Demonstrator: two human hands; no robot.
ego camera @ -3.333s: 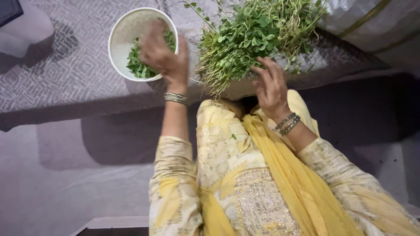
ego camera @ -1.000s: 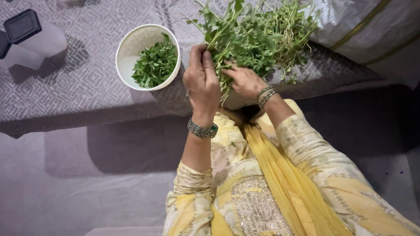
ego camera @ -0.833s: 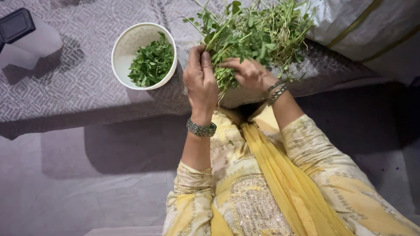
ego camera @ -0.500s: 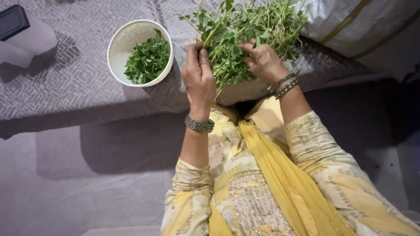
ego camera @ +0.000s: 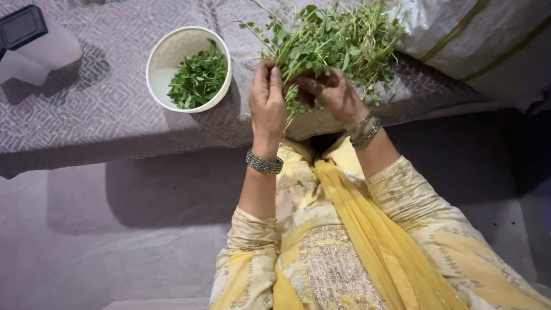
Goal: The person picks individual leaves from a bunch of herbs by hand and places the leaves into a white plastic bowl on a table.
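From the head view, a bunch of leafy stems (ego camera: pixel 338 40) is pinched at its lower end by the left hand (ego camera: pixel 268 106), stems running up and away; the right hand (ego camera: pixel 333 95), just beside, is closed on leaves. A white bowl (ego camera: pixel 166 54) of picked leaves lies left on the patterned bedcover (ego camera: pixel 86 115).

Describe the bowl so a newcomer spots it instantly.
On the grey patterned bedspread, look to the side of the person's left hand, away from the big bunch of leafy green stems. The round white bowl sits there, the only container, holding only plucked leaves.
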